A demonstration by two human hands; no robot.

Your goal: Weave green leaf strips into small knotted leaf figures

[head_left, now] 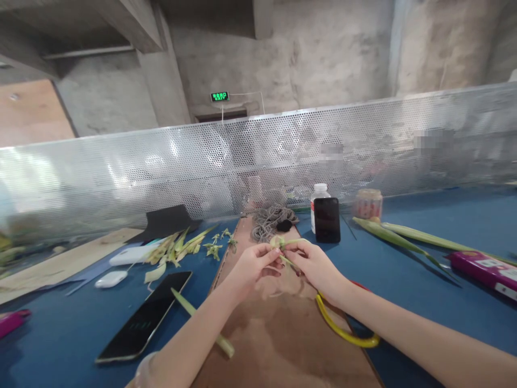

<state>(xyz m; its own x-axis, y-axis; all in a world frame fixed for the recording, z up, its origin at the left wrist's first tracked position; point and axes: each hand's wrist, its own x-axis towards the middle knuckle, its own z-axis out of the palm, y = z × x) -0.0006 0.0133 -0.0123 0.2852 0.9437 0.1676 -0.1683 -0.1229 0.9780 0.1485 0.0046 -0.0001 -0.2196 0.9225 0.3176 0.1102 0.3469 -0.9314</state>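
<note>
A pale green leaf strip (pixel 278 241) is held above the far half of a brown board (pixel 266 334), pinched in both hands. The left hand (pixel 255 265) grips it between thumb and forefinger, remaining fingers loosely curled; the right hand (pixel 313 262) closes its fingertips on the same piece. On the board's far end sits a tangle of gray cord (pixel 264 222) with a small black object (pixel 284 226). A cut stalk (pixel 225 345) crosses the board's left edge, a yellow tube (pixel 343 330) its right. Left of the board, a dark-screened phone (pixel 141 323), a white case (pixel 111 279) and leaf scraps (pixel 177 249) lie on the blue worktop (pixel 388 280). To the board's right stand an upright black device (pixel 327 221), a white-capped bottle (pixel 320 188) and a jar (pixel 369 203), with long green leaves (pixel 398 238) and a purple packet (pixel 484 272) farther out. A perforated metal screen (pixel 181 172) rises beyond the board.
</note>
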